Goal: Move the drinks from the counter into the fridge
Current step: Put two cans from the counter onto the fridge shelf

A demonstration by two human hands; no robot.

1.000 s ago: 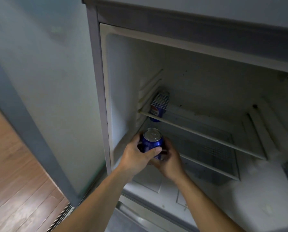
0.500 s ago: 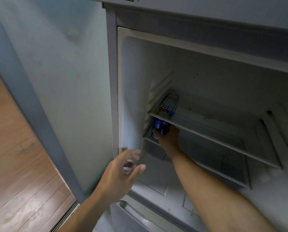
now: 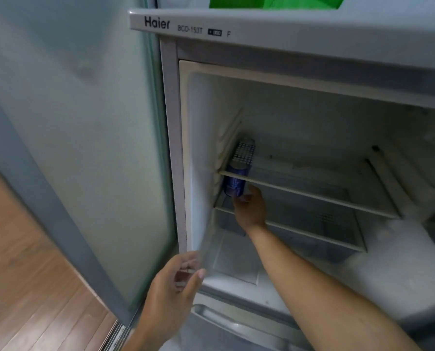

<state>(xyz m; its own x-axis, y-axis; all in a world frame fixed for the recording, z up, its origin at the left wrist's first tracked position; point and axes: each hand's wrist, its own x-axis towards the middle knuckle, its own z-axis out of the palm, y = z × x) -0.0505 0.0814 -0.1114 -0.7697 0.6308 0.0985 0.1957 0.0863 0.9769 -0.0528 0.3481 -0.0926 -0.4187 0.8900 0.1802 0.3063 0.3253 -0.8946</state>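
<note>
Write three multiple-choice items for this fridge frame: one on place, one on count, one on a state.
1. Where is the blue can that the right hand holds?
A. by the fridge's left inner wall
B. on the wooden floor
C. on top of the fridge

2. How many cans show inside the fridge?
A. none
B. two
C. five

3. What is the left hand doing?
A. gripping a can
B. holding nothing, fingers loose
C. pressing the upper shelf

Key: 1 A, it sits at the upper shelf front's left end; 2 B, the blue one plus a checked can behind; 3 B, nothing lies in it.
</note>
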